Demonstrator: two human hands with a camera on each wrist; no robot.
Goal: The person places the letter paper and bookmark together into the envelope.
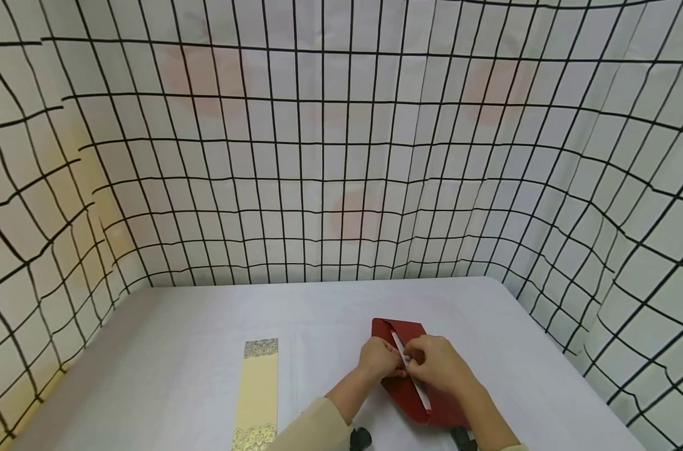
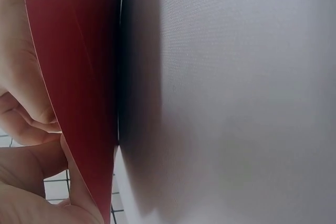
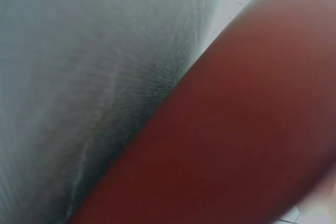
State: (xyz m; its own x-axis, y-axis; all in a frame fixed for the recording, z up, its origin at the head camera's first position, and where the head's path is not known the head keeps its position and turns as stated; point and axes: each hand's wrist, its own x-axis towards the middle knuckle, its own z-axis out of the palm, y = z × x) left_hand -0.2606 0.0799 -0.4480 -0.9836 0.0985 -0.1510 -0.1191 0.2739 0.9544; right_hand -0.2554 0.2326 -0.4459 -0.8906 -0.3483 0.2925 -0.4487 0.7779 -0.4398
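A red envelope [image 1: 406, 398] lies at a slant on the white table, its long opening facing up. Inside that opening shows a narrow strip of white paper [image 1: 422, 394]. My left hand [image 1: 380, 359] grips the envelope's left side, fingers curled in at the opening. Across from it, my right hand [image 1: 440, 363] pinches at the white paper with thumb and forefinger. Close up in the left wrist view, the red envelope wall [image 2: 79, 72] bows outward, with fingers [image 2: 37, 161] at its edge. Blurred red paper [image 3: 226, 124] fills much of the right wrist view, hiding the fingertips.
A pale yellow paper strip [image 1: 257, 391] with ornate patterned ends lies flat to the left of the hands. The white tabletop [image 1: 195, 326] is bordered at the back and sides by white walls with black grid netting [image 1: 336, 163].
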